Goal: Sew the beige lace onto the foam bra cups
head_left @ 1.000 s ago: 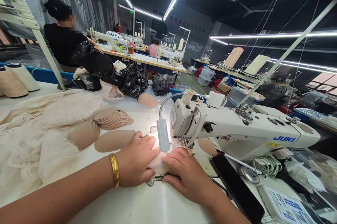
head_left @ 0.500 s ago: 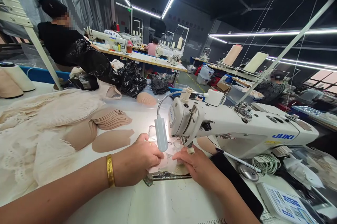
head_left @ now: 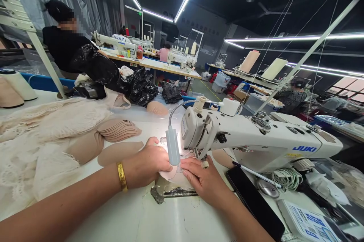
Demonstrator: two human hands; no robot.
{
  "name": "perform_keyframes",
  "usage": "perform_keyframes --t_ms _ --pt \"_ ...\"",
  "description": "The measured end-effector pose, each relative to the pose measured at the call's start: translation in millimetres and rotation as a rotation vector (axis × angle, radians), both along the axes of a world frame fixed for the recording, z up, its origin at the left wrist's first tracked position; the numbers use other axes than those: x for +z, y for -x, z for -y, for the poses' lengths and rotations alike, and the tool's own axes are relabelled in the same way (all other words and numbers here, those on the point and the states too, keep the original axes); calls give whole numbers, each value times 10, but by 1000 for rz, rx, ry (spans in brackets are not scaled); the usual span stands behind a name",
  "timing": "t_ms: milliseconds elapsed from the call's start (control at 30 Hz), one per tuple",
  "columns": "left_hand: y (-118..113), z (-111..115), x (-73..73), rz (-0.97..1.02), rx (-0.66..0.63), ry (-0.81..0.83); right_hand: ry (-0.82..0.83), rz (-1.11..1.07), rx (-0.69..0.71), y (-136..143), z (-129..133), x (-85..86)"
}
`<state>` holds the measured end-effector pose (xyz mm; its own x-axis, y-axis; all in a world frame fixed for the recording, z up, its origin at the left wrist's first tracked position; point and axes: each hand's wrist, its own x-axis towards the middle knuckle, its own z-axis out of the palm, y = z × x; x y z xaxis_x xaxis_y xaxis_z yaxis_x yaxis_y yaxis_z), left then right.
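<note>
In what we judged a feeding step, our left hand (head_left: 149, 162) pinched pale fabric (head_left: 168, 174) beside the sewing machine (head_left: 264, 132), toward the counter's (head_left: 125, 219) near edge, our right hand (head_left: 203, 175) lay alongside, its grip unclear, and the next move seemingly called for flat, steady guidance.

Black phone (head_left: 256, 203), coiled cable (head_left: 288, 178), black plastic bag (head_left: 143, 87), ceiling fan (head_left: 267, 11)

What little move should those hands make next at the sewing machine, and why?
Perhaps the left hand should gently guide the pale pink fabric toward the sewing machine, with the right hand helping keep it flat: the left hand is on the fabric, the right lies near the machine's head, and the small lamp lights that area.
</note>
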<state>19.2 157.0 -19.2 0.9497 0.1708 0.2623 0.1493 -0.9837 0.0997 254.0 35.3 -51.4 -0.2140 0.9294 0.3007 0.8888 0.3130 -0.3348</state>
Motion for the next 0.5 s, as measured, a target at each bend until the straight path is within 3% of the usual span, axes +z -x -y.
perform_keyframes --t_ms 233,500 --pt "-14 11 55 -19 24 38 -25 4 -6 22 -8 31" --pt "-34 7 17 -21 36 25 -77 16 1 0 16 24"
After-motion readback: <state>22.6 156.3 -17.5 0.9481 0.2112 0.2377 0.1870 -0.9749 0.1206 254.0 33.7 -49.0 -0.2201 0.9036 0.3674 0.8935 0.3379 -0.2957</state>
